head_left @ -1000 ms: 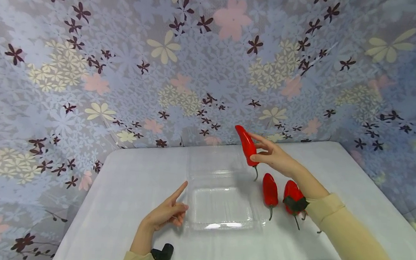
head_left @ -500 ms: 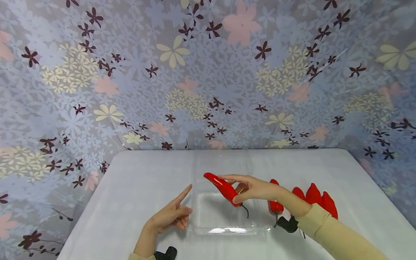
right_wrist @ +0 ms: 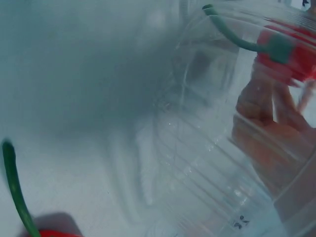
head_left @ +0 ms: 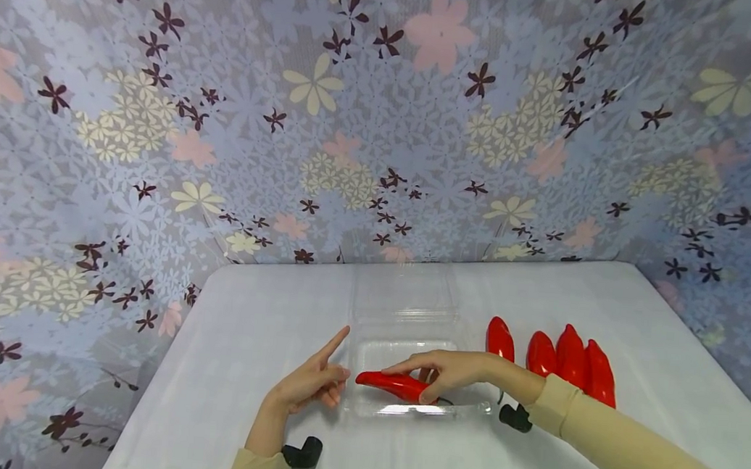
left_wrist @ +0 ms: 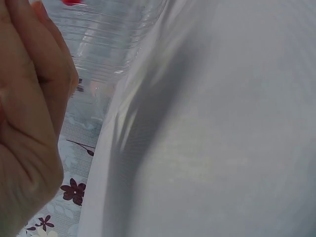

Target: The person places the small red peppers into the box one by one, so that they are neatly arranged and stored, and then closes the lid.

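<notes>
Since half a second ago, our right hand (head_left: 447,370) has brought the held red pepper (head_left: 397,386) lower and nearer to us, from a slant to almost level, inside the clear container (head_left: 376,353); our left hand (head_left: 309,386) has scarcely shifted. Our right fingers and thumb grip the pepper by its stem half; we cannot tell whether it touches the floor beneath. Its tip comes close to the left wall and its stem lies near the front edge, so most of the bare floor is on the far side. It is glossy, bright and tapered, with a curved green stem (right_wrist: 234,35). Our right arm reaches in from the right, back of the hand up. Our left hand holds nothing we can see: index finger straight, others bent, just beside the left edge; contact we cannot judge. Behind, the clear lid (head_left: 404,287) lies open. To the right we see a lone pepper (head_left: 500,336), then three peppers (head_left: 570,353) side by side, partly hidden by our sleeve (head_left: 629,437). White table (head_left: 272,314) stretches well past the container on the left, its far edge meeting flowered fabric (head_left: 226,122).
</notes>
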Demonstrator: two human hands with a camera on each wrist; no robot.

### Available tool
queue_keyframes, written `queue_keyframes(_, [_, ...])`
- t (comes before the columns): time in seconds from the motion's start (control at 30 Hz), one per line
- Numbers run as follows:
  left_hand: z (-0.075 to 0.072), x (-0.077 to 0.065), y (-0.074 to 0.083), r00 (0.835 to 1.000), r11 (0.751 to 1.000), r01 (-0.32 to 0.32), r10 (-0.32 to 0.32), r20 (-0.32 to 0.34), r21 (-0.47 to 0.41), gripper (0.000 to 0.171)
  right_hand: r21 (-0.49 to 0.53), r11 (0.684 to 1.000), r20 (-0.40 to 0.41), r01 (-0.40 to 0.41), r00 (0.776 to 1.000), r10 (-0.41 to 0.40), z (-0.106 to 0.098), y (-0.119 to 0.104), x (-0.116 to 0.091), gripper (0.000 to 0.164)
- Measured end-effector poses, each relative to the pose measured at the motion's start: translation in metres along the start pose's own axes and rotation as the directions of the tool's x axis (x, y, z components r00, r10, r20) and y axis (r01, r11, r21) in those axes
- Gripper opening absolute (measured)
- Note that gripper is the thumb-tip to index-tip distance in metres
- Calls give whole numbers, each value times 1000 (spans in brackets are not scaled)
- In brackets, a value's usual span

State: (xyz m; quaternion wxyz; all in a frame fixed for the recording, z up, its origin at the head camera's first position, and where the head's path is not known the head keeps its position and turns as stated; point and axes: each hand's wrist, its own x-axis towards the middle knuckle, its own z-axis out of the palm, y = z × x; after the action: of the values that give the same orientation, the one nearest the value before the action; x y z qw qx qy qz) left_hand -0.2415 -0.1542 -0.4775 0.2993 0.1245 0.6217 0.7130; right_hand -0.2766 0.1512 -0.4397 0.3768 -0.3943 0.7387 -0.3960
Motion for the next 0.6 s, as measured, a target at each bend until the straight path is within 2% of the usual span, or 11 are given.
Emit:
queue_keyframes(0.4, [0, 0, 0, 1000, 1000, 20, -20, 12, -3, 81, -24, 997, 86, 69, 994, -67, 3, 2, 5, 53])
queue_keyframes(0.6, [0, 0, -1, 999, 1000, 23, -23, 22, -8, 82, -53, 998, 81, 46, 996, -41, 7, 3, 7, 53])
